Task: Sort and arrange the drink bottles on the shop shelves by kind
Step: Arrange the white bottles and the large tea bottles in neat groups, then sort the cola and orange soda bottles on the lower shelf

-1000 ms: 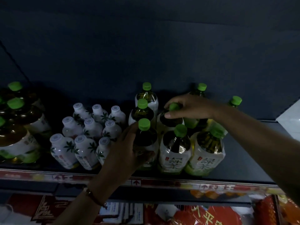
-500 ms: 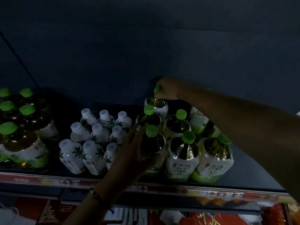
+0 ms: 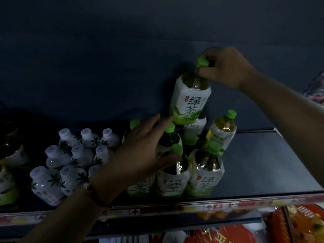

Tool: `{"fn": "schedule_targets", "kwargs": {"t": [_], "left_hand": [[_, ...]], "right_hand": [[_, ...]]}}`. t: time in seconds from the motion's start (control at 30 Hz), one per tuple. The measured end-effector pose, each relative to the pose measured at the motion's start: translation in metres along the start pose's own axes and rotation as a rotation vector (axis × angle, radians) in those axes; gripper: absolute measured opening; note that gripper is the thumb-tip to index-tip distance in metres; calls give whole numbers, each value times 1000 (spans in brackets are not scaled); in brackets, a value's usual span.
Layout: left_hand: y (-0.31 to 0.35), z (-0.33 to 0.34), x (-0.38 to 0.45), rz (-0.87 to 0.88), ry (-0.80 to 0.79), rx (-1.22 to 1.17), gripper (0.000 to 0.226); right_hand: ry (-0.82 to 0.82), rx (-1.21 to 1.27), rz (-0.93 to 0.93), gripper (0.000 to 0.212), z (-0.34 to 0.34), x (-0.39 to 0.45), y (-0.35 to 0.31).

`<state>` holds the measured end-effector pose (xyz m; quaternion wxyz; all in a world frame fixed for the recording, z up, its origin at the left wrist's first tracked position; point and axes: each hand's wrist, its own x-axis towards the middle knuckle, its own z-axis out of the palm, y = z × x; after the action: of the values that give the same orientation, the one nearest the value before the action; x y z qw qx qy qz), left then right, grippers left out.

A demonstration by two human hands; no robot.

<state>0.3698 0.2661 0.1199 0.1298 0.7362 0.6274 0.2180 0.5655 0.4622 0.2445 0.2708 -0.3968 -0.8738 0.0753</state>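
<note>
On the dark shelf (image 3: 263, 165), right of centre, a cluster of green-tea bottles (image 3: 205, 174) with green caps stood upright, white labels facing near. Above that cluster the right hand (image 3: 226, 67) pinched the neck and green cap of one lifted green-tea bottle (image 3: 190, 100), fingers curled round the cap, thumb under it. That bottle hung clear of the shelf, tilted slightly, its base just over the caps of the far bottles. The left hand (image 3: 140, 155) reached in from near left, fingers straight and spread apart, lying across the tops and shoulders of the near-left bottles of the cluster; a front bottle's cap (image 3: 176, 149) sat just beside its thumb. It gripped nothing that could be seen. A bracelet (image 3: 94, 193) showed on the left wrist.

Left of the cluster stood a tight group of small white bottles (image 3: 70, 160) with pale caps and leaf prints, in rows running near to far. At far left edge, more large bottles (image 3: 10, 172) sat in shadow, detail unclear. Along the near edge ran a red and white price strip (image 3: 175, 209). Below it, red packaged goods (image 3: 228, 235) showed on the lower level, blurred.
</note>
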Motion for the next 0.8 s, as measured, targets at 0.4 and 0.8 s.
{"fn": "schedule_targets", "kwargs": {"t": [0.4, 0.8], "left_hand": [[0, 24, 15, 20, -150, 417, 99], [10, 25, 3, -9, -106, 445, 98]], "right_hand": [[-363, -88, 75, 13, 42, -63, 32], [-518, 273, 237, 44, 56, -105, 41]]}}
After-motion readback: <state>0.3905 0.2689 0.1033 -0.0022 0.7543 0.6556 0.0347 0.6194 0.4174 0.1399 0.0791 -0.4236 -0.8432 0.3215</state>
